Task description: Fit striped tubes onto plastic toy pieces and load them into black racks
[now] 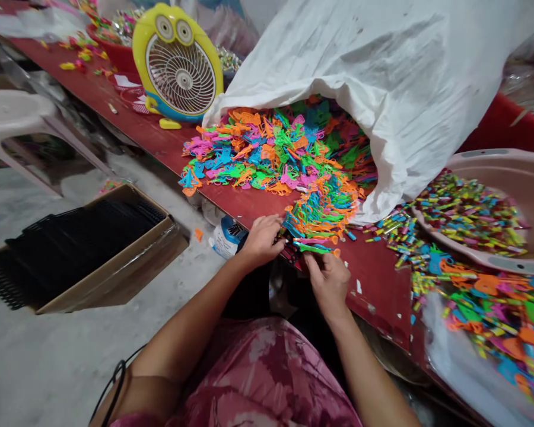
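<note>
At the table's near edge, my left hand is closed, its fingers curled beside a dark, slotted piece that is mostly hidden. Just right of it is my right hand, thumb and fingers drawn together at the near end of a row of small plastic pieces. The nearest pieces, green and pink with orange ends, lie right above its fingertips. What either hand grips is too covered to name. Behind them a heap of orange, blue, green and pink plastic pieces spills from a white sack.
A yellow and blue fan stands on the red table. On the right are a pink basin of small colourful parts and a clear bag beneath more pieces. A cardboard box of black racks and a stool are at left.
</note>
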A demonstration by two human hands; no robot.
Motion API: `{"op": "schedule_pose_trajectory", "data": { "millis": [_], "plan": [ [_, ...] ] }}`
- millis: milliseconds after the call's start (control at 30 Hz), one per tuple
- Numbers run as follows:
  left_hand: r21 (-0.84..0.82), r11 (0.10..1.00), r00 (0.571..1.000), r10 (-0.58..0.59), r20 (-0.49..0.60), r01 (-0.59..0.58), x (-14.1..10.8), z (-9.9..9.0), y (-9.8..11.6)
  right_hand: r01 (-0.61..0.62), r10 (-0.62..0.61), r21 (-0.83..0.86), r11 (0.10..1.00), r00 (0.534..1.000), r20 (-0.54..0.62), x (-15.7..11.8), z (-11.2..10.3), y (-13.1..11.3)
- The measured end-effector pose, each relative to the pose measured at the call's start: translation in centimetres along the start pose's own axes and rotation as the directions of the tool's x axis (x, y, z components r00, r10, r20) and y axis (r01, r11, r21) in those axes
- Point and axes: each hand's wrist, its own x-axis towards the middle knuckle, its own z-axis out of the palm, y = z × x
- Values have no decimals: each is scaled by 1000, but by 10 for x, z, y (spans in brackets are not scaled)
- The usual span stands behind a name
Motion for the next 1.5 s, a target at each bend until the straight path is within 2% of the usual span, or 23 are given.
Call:
{"op": "schedule_pose_trajectory", "data": {
  "millis": [167, 333, 367, 433, 500, 533, 567, 633, 700, 833, 1033, 1200, 1367, 1500],
  "plan": [
    [11, 1000, 1000, -21, -13, 21, 0, 0, 3, 4, -2, -33, 999, 999, 46, 5, 0, -13],
    [-41, 999, 1000, -5, -3, 5, -3, -5, 5, -52, 55, -57, 997, 997, 46, 5, 6, -15],
    [-72, 997, 999, -13, -49, 10, -7, -8, 9, -69, 71, -51, 996, 997, 39, 5, 7, -15],
    [-127, 991, 964, -69, -257, 37, -17, -16, 21, -88, 88, -23, 996, 996, 24, 3, 11, -14],
    [-121, 990, 842, -125, -525, 71, -28, -27, 40, -81, 82, -9, 997, 997, 7, 3, 13, -14],
    [-74, 996, 834, -75, -546, 41, -33, -33, 51, -73, 73, -16, 997, 997, -3, 3, 14, -13],
    [-11, 1000, 850, 0, -527, -6, -35, -37, 62, -65, 65, -29, 997, 998, -7, 4, 14, -13],
    [113, 990, 901, 129, -414, -89, -32, -43, 80, -47, 47, -66, 997, 999, 0, 4, 15, -13],
    [186, 973, 916, 197, -349, -138, -23, -42, 92, -47, 47, -125, 991, 999, -3, 5, 16, -14],
    [180, 970, 878, 225, -422, -163, -5, -34, 94, -54, 50, -237, 970, 998, -24, 7, 19, -16],
    [148, 946, 832, 325, -449, -289, 2, -33, 87, -47, 50, -217, 975, 999, 9, 8, 25, -14],
    [177, 932, 852, 362, -377, -317, 6, -35, 85, -107, 123, -165, 980, 988, 89, 10, 27, -15],
    [179, 930, 852, 365, -376, -320, 9, -36, 80, -181, 218, -195, 964, 957, 190, 17, 24, -23],
    [225, 922, 866, 376, -329, -315, 9, -42, 80, -190, 228, -183, 965, 949, 217, 16, 16, -20]
  ]
}}
